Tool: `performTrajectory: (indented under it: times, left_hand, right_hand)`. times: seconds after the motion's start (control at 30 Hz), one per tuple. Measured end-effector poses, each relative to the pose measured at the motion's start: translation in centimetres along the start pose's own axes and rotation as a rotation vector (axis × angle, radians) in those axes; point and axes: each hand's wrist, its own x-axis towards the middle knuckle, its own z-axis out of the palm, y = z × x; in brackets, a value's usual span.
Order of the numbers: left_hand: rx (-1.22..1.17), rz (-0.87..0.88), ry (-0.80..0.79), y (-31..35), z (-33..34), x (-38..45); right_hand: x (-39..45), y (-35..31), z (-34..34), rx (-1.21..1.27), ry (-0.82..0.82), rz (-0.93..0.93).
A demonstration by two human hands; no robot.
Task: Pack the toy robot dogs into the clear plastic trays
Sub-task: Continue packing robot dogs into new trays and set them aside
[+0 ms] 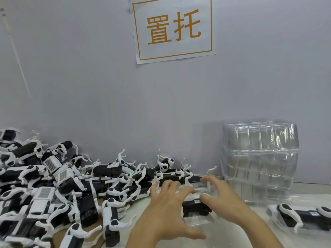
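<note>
With both the left hand (pixel 168 208) and right hand (pixel 225 199) spread open and gripping nothing over the toy dog (pixel 195 206) in its clear tray (pixel 198 221), uneven pressing could bend a thin white leg or tip the tray toward the pile (pixel 53 185) at nine o'clock.

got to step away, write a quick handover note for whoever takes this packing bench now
Left hand: open, fingers spread over a clear tray in front.
Right hand: fingers curled at a black toy dog in that tray; firm grip unclear.
Done: one packed dog tray at right.
Left: large pile of dogs at left; stack of empty trays against the wall.
</note>
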Motion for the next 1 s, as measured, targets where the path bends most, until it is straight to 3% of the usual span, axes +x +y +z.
performTrajectory:
  times: [0.13, 0.2, 0.3, 0.4, 0.5, 0.6, 0.7, 0.87, 1.0]
  left_hand:
    - [-0.182, -0.076, -0.195, 0.0, -0.2, -0.3]
    - [-0.214, -0.080, -0.210, 0.1, -0.2, -0.3]
    - [-0.328, -0.152, -0.138, 0.0, -0.8, -0.2]
    - [-0.356, -0.338, -0.001, -0.9, -1.1, -0.2]
    - [-0.364, -0.572, 0.082, -2.0, -1.1, -0.2]
    - [-0.426, -0.693, 0.057, -2.3, -1.3, -0.4]
    - [-0.527, -0.686, 0.085, -2.1, -1.5, -0.3]
    - [-0.978, -0.518, 0.002, -1.4, -1.1, 0.0]
    - [-0.953, -0.487, 0.026, -1.5, -0.8, -0.2]
  right_hand:
    - [-0.2, 0.3, 0.3, -0.074, -0.079, 0.071]
    - [-0.3, 0.4, 0.4, -0.098, -0.107, 0.092]
    - [-0.3, 0.4, 0.1, -0.140, -0.138, 0.120]
    - [-0.3, 0.5, -0.4, -0.185, -0.150, 0.133]
    - [-0.2, 0.0, -0.7, -0.128, -0.047, 0.094]
    - [-0.2, -1.1, -0.9, -0.024, 0.112, 0.010]
    - [-0.2, -1.9, -1.6, 0.099, 0.255, -0.053]
    - [-0.4, -3.0, -3.2, 0.272, 0.385, -0.099]
    - [-0.5, -3.5, -3.8, 0.316, 0.379, -0.111]
